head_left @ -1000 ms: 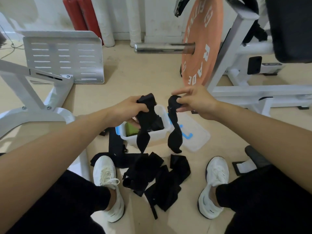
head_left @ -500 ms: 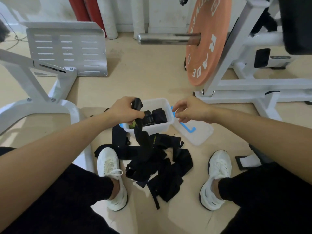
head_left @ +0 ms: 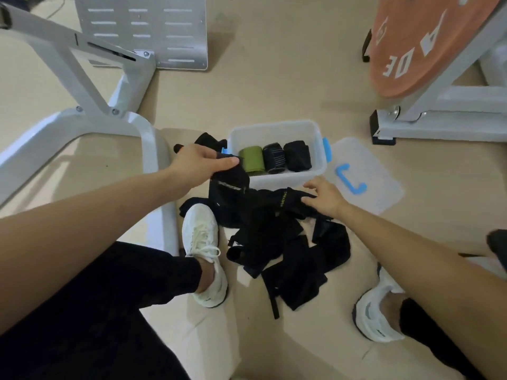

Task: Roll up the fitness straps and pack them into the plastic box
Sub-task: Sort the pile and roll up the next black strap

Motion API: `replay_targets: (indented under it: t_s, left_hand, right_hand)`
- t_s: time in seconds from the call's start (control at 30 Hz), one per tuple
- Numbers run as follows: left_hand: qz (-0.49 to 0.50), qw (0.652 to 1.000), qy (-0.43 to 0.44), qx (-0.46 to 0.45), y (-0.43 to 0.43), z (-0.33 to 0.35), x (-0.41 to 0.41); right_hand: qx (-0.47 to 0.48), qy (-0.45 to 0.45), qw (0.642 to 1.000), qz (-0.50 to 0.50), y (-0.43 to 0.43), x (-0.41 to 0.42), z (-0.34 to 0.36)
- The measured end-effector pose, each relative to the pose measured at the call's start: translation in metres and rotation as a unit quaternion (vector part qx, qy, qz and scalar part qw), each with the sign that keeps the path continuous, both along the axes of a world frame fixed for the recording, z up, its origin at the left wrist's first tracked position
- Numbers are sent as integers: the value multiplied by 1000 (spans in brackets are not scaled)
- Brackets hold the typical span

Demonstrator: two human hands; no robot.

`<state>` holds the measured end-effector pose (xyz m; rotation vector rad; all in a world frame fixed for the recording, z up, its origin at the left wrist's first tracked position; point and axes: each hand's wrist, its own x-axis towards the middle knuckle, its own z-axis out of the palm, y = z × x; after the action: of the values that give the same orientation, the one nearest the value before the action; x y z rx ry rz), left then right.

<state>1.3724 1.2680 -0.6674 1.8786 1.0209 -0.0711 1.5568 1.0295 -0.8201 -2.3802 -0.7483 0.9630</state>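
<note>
A clear plastic box (head_left: 277, 130) with blue latches stands on the floor between my feet's far side. Inside it lie three rolled straps: a green roll (head_left: 251, 161), a striped dark roll (head_left: 273, 157) and a black roll (head_left: 297, 156). A heap of loose black straps (head_left: 285, 250) lies in front of the box. My left hand (head_left: 199, 163) grips one black strap (head_left: 229, 185) at the box's left front corner. My right hand (head_left: 325, 197) is spread open, fingers touching another black strap (head_left: 285, 198) on top of the heap.
The box's clear lid (head_left: 367, 174) with a blue handle lies right of the box. A white machine frame (head_left: 82, 105) stands at left, an orange weight plate (head_left: 417, 45) on a white rack at right. My white shoes (head_left: 203, 242) flank the heap.
The right hand let go of its strap end and dropped to the heap. The left hand lowered its strap from above the box to its left front corner. The view tilted down.
</note>
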Motion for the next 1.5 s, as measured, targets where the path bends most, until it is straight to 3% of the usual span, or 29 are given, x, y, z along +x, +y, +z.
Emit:
replay_targets:
  t_s: [0.27,0.5,0.7,0.83,0.93,1.03,1.17,1.27,1.37,1.5]
  left_hand:
    - [2,1000,5,-21,11,-11,10]
    - [-33,999,25,9,8,-20,19]
    - [-134,980,98,114,4,-25,7]
    - [-199,959,153,134,-7,-30,0]
    - [-235,945,163,157,-27,-41,10]
    - [-287,942,132,110,-70,-73,28]
    - [-353,926,128,41,-137,-142,52]
    - [-367,922,107,56,-181,-186,74]
    - [-389,907,111,112,-208,-219,94]
    - [-416,892,130,116,-200,-253,104]
  right_hand:
    - [-38,-35,997,58,10,4,-67]
    - [-68,42,997,26,1,10,-79]
    - [-18,-57,997,38,-29,46,-13]
    - [-43,-126,990,54,-60,66,23]
    - [-96,-119,985,75,-84,74,37]
    - [-146,-85,982,79,-106,73,42]
    - [-129,-2,991,32,-136,62,33]
    - [-117,-9,993,0,-157,64,17]
    - [-93,-85,989,-79,-177,71,9]
    - [-39,-210,962,-171,-188,71,11]
